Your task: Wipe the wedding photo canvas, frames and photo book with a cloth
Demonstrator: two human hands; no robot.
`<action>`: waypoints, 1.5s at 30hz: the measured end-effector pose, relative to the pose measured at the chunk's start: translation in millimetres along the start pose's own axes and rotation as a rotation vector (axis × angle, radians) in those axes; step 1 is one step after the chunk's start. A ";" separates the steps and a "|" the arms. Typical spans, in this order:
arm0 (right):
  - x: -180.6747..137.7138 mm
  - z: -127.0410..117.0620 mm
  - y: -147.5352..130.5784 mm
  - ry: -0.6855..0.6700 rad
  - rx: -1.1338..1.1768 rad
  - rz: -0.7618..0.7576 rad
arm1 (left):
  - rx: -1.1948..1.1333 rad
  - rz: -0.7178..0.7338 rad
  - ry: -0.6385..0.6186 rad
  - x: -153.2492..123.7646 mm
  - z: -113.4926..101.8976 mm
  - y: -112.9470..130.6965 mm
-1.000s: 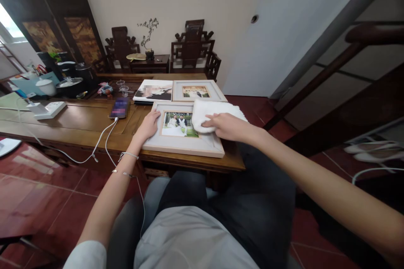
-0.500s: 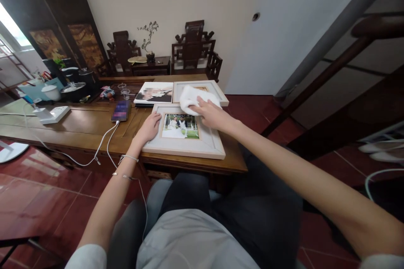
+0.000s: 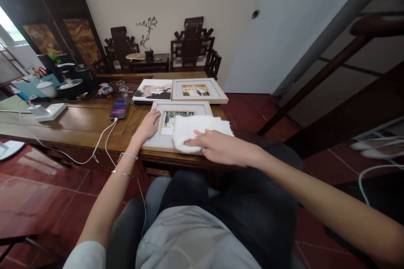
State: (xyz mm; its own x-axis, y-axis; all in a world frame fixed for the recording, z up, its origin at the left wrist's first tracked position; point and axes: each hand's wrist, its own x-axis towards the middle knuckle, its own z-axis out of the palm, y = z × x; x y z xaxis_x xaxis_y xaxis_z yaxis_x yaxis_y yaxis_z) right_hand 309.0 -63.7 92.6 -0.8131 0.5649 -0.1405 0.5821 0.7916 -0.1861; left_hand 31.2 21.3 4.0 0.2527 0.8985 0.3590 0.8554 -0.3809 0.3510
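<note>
A light-coloured picture frame [image 3: 186,104] lies flat at the table's front edge, with a photo [image 3: 167,122] inside a pale mat. My left hand [image 3: 149,124] holds the frame by its left side, fingers over the border. Folded in my right hand [image 3: 221,145] is a white cloth [image 3: 202,125], pressed down over the frame's lower right part. The cloth covers most of the photo and the frame's right front corner. Behind it lie a second framed picture [image 3: 217,88] and a white-edged photo print [image 3: 154,88] side by side.
A phone [image 3: 119,108] with a white charging cable [image 3: 104,134] lies left of the frames. Farther left on the wooden table [image 3: 82,122] are a power strip [image 3: 53,111], a lidded white cup [image 3: 46,89] and small glass cups [image 3: 123,91]. Dark carved chairs [image 3: 193,46] stand behind.
My right hand has swept the white cloth from the frame's far edge toward me, to its near right part. The back framed picture is uncovered now. My left hand has stayed in place.
</note>
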 end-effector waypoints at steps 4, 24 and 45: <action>-2.2 8.8 -19.0 0.035 0.046 -0.070 | 0.006 0.010 0.002 -0.9 0.3 -0.3; 51.3 4.5 31.9 0.047 -0.099 0.144 | 0.012 0.004 -0.032 -0.5 -0.1 -2.5; 97.7 6.7 96.4 0.330 -0.288 0.265 | 0.020 0.025 -0.030 -1.5 -3.2 1.0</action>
State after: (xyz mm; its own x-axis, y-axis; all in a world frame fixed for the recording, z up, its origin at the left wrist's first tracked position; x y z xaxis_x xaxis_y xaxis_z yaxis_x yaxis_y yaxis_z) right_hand 285.7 66.2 54.4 -0.6236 0.7615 0.1767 0.7809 0.6172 0.0960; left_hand 30.2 18.9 6.5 0.2878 0.8949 0.3411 0.8572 -0.3995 0.3250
